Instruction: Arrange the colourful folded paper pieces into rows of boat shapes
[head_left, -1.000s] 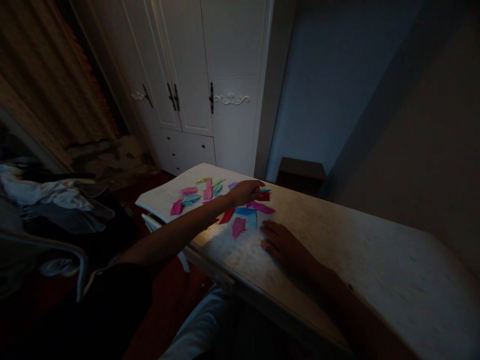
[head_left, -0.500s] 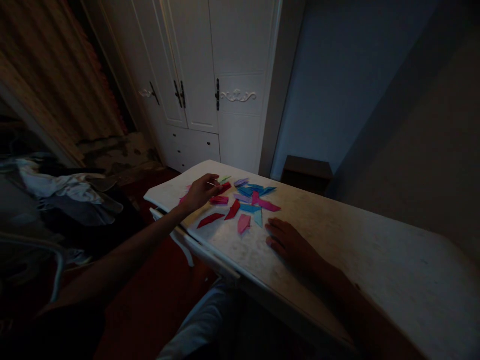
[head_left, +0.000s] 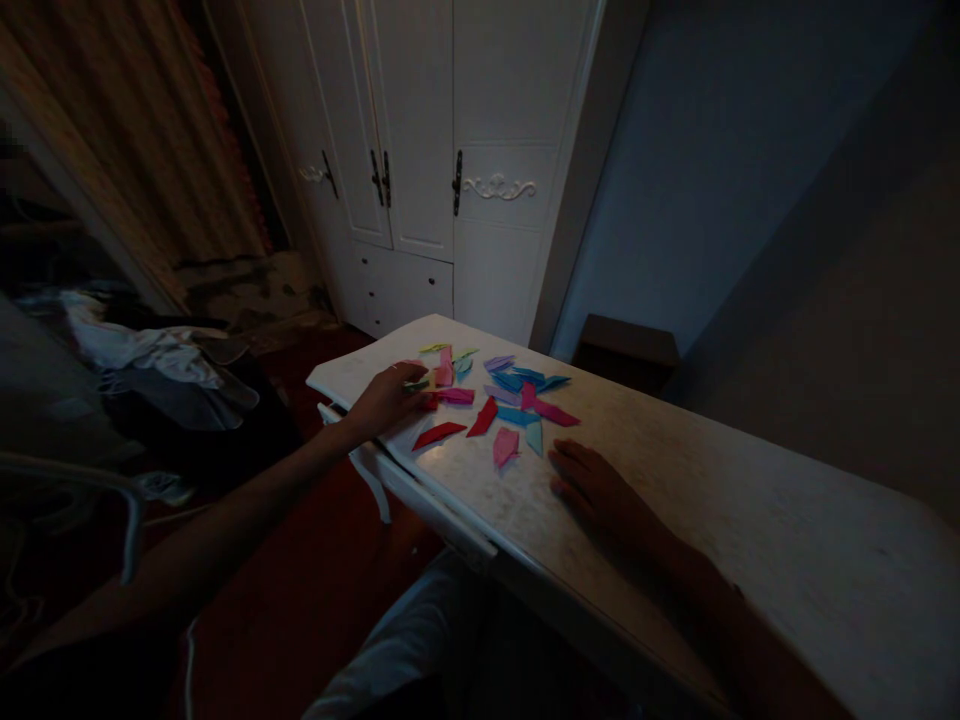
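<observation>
My left hand [head_left: 386,402] is at the left side of a spread of coloured folded paper pieces on the white table [head_left: 675,470]. Its fingers are closed on a red folded paper piece [head_left: 430,402], mostly covered by the hand. Close to the fingertips lie a magenta piece [head_left: 456,397], a pink piece [head_left: 445,366] and a dark green one [head_left: 417,386]. Palm down, my right hand [head_left: 596,485] rests on the tabletop with fingers stretched out and holds nothing. A light blue piece [head_left: 534,438] and a pink piece [head_left: 505,447] lie just left of it.
Further pieces lie mid-spread, among them blue [head_left: 529,380], red [head_left: 482,417] and dark red [head_left: 439,435] ones. A white wardrobe [head_left: 495,260] stands behind the table. A dark brown box-like piece [head_left: 628,342] is beside it. Clothes [head_left: 142,340] are heaped at left.
My left hand has moved left and towards me with the red paper piece, uncovering the pink piece behind. My right hand stays on the table. The view has shifted slightly.
</observation>
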